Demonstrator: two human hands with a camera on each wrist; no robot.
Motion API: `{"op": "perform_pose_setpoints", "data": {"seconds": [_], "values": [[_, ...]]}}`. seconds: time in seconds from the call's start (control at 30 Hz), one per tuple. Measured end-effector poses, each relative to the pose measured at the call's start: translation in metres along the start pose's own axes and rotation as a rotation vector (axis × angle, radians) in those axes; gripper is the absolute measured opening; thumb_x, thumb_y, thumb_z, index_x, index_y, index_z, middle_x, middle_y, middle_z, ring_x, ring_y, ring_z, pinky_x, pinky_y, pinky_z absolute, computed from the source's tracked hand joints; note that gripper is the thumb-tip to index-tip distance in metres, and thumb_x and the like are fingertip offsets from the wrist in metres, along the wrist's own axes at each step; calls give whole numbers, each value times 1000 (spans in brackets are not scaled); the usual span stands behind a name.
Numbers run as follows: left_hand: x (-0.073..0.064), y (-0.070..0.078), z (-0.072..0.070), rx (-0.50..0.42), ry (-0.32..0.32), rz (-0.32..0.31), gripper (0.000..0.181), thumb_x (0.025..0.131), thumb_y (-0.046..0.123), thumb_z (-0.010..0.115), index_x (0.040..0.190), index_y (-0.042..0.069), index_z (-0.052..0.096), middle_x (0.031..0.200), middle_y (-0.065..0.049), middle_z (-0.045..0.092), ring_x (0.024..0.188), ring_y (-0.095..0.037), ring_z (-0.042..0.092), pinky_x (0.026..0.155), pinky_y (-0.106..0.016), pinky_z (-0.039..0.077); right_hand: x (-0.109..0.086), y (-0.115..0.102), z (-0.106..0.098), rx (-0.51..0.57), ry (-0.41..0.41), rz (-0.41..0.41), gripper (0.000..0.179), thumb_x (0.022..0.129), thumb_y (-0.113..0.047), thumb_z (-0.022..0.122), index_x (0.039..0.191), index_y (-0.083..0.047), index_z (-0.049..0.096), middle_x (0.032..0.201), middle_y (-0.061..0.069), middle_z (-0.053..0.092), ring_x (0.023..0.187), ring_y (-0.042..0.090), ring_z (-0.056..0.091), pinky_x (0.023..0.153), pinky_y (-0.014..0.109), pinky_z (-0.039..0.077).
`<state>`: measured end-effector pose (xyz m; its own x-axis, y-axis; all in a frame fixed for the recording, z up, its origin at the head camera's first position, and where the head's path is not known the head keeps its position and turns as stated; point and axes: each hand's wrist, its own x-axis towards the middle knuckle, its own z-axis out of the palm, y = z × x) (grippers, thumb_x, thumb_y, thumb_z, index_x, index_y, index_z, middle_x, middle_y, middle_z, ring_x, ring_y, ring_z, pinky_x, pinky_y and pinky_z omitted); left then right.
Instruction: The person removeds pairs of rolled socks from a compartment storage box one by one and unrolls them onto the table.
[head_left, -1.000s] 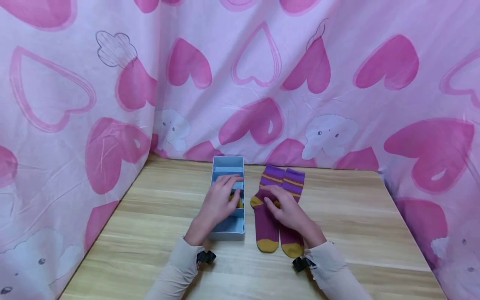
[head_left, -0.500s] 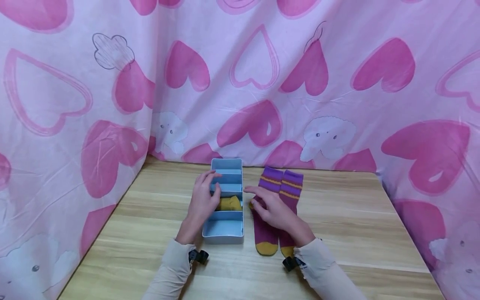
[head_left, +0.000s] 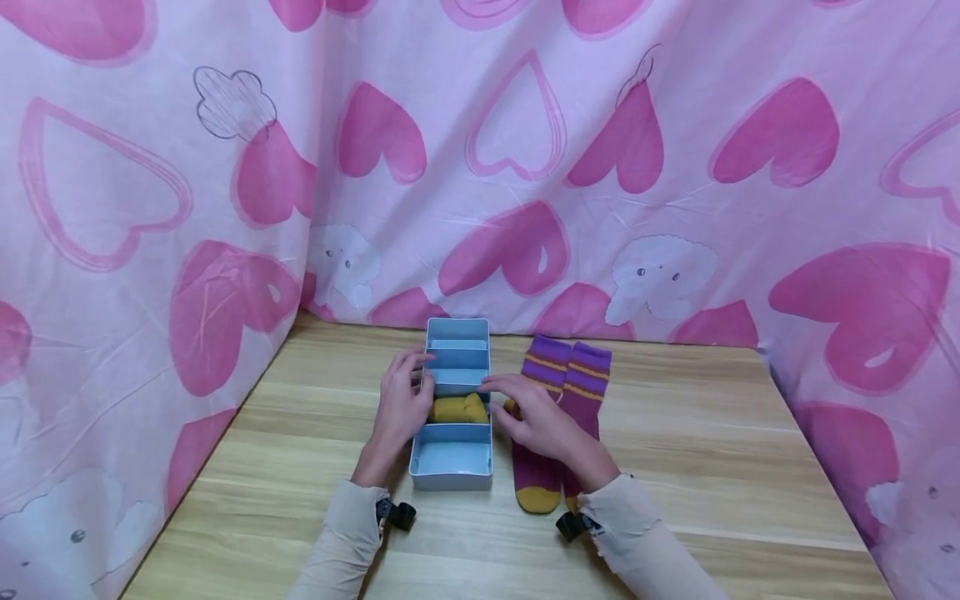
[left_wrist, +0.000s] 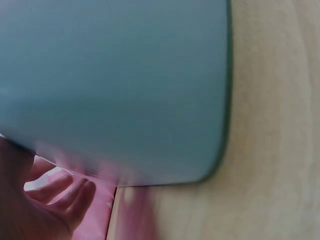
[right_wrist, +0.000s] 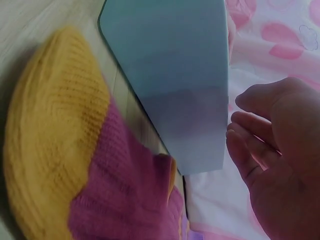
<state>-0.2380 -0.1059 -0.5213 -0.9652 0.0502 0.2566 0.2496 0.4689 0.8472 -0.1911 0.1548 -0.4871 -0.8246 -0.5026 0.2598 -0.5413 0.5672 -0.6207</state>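
A light blue divided box [head_left: 452, 482] stands lengthwise on the table. One compartment holds a rolled mustard-yellow bundle [head_left: 453, 410], which looks like knitted fabric; the other compartments look bare. My left hand [head_left: 401, 402] is at the box's left side, fingers loosely bent with tips at the rim. Opposite it, my right hand [head_left: 543, 423] has its fingertips right at the right rim, thumb and fingers apart in the right wrist view. Under and beside that hand lies a pair of burgundy socks [head_left: 536, 471] with mustard toes and heels and purple striped cuffs, partly hidden by it.
The wooden table [head_left: 712, 467] extends to both sides of the box and socks. A pink heart-patterned curtain [head_left: 517, 192] closes off the back and sides. The box's far end reaches close to the curtain.
My left hand has drawn back from over the compartments to the box's left side, uncovering the yellow bundle. My right hand has moved left from above the socks to the right rim.
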Motion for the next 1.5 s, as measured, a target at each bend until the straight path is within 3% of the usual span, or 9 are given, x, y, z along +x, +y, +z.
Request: {"op": "perform_pose_setpoints", "data": {"seconds": [0.1,0.3,0.5,0.6,0.83,1.0,1.2,1.37,1.5], "values": [[0,-3,1,-20,-13,-45,29,107,10,59,135,11,68,148,-11,61,126,-34,70,107,-51,60,4,-1,1,-15,-10,-10,34,107,-16,68,141,-14,70,146,6,69,139,23,63,113,47,56],[0,-6,0,-43,-40,-80,29,109,14,58,136,13,66,149,-8,59,131,-34,68,111,-52,57,14,-7,3,-19,-54,6,27,108,-16,66,134,-17,74,132,-1,75,117,15,69,96,40,64],[1,-3,-2,-41,-63,-97,29,108,15,58,137,15,65,152,-9,57,132,-37,68,110,-53,57,23,-12,8,-102,-91,25,25,110,-18,63,130,-19,77,127,-4,78,115,10,71,103,35,61],[1,-1,-2,-41,-70,-104,29,108,15,59,136,16,65,153,-9,57,133,-37,67,111,-54,57,29,-13,10,-153,-115,32,24,109,-22,66,129,-20,78,125,-5,79,113,10,72,101,34,61],[1,0,-3,-34,-89,-107,27,111,16,57,137,15,64,152,-11,57,136,-38,65,112,-54,56,42,-15,15,-293,-100,53,22,99,-37,80,117,-24,83,109,-8,81,90,8,71,79,26,59],[2,-1,-4,-37,-94,-108,26,112,16,56,136,15,64,152,-11,58,137,-36,64,113,-53,55,49,-17,16,-365,-80,49,18,98,-36,82,114,-27,85,106,-10,83,89,7,74,73,27,59],[2,-4,-4,-28,-92,-106,24,112,16,55,135,15,64,149,-11,58,137,-35,64,113,-53,55,55,-23,10,-389,-148,47,22,99,-37,81,119,-28,85,109,-9,83,80,8,69,60,25,50],[2,-3,-5,-32,-100,-110,24,112,15,55,134,15,64,150,-11,57,137,-36,63,113,-54,55,57,-26,5,-377,-210,59,35,93,-46,85,122,-28,84,109,-11,83,79,6,64,62,23,48],[1,-4,-5,-35,-104,-111,25,112,15,55,135,15,64,149,-12,57,138,-37,63,113,-54,55,60,-26,4,-393,-244,69,38,90,-44,89,124,-28,83,107,-11,82,81,7,65,68,24,53]]}}
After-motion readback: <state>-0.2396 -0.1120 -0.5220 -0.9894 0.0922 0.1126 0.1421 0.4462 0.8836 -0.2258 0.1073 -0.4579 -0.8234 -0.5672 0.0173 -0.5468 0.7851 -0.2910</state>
